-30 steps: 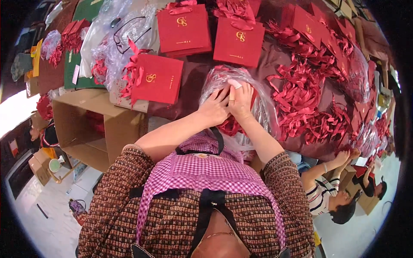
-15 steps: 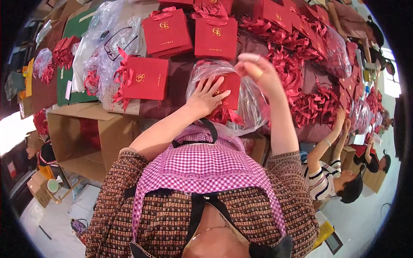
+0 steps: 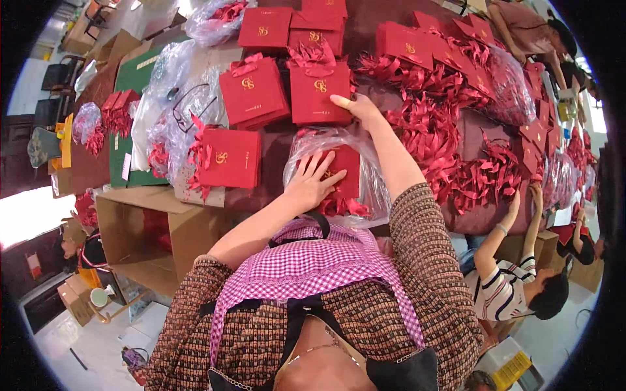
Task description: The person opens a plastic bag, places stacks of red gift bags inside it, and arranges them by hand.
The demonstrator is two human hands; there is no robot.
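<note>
My left hand [image 3: 309, 186] lies flat, fingers spread, on red paper gift bags [image 3: 345, 173] inside a clear plastic bag [image 3: 373, 176], pressing on them near the table's front edge. Just beyond, my right hand [image 3: 362, 112] grips the right edge of a stack of red gift bags [image 3: 318, 107] with gold print and ribbon handles. Its thumb, with a yellowish covering, rests on the top bag; the other fingers are partly hidden at the stack's edge. More red gift bag stacks lie left of my hands: one stack [image 3: 253, 98] farther off, another [image 3: 231, 159] nearer.
An open cardboard box [image 3: 140, 251] stands at the table's left front. Eyeglasses [image 3: 190, 107] lie on clear plastic at the left. Piles of red ribbons [image 3: 427, 140] and more gift bags [image 3: 411, 45] cover the right side. A co-worker in a striped top [image 3: 508, 280] works there.
My right hand has moved from above the plastic bag forward and left onto the edge of the far stack. My left hand stays on the bagged gift bags. The view has shifted slightly.
</note>
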